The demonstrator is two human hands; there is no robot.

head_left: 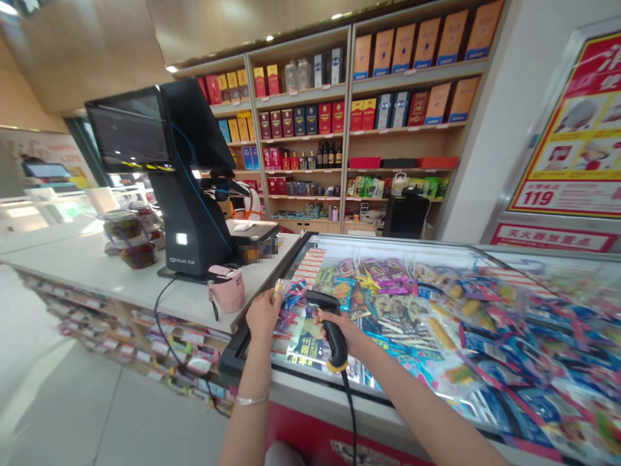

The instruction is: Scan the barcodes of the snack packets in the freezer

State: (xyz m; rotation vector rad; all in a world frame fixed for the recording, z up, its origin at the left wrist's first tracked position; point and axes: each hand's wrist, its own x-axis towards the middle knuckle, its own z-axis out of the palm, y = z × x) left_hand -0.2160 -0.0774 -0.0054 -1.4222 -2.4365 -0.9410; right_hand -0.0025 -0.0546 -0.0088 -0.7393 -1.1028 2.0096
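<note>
My right hand (342, 333) is closed around the handle of a black barcode scanner (334, 336) with yellow trim, its cable hanging down in front of the freezer. The scanner's head points left, toward a small shiny snack packet (294, 294) in blue, red and clear wrap. My left hand (263, 314), with a silver bangle on the wrist, pinches that packet by its left end. Both hands are above the left end of a glass-topped chest freezer (291, 382), and the lettering on the packet is too small to read.
Wrapped ice creams (388, 304) fill the freezer. On the white counter (72, 255) at left stand a black checkout terminal (194, 213), a pink cup (227, 289) and stacked food tubs (133, 236). A person (245, 197) is partly hidden behind the terminal. Shelves of boxes (301, 120) line the wall.
</note>
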